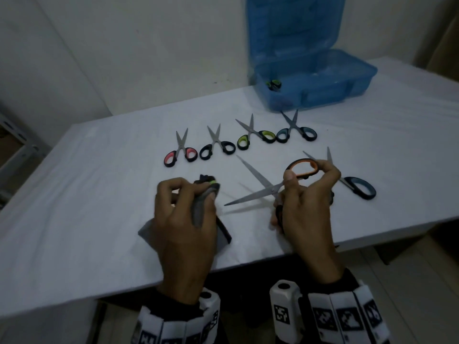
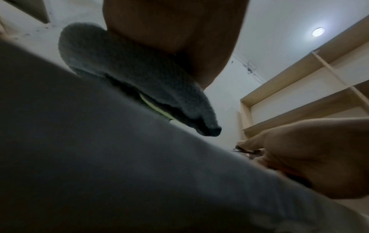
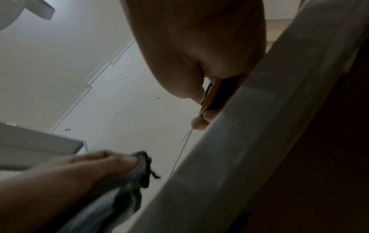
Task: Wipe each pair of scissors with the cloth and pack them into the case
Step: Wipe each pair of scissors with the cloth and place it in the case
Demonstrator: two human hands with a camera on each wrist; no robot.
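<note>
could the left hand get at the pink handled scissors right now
Probably yes for the path: the pink-handled scissors lie just beyond the left hand on bare table. But that hand grips the cloth, so its fingers are taken.

The right hand [image 1: 308, 194] is holding orange-handled scissors [image 1: 273, 184] open while the left hand [image 1: 183, 209] is gripping a grey cloth [image 1: 198, 212].
</note>
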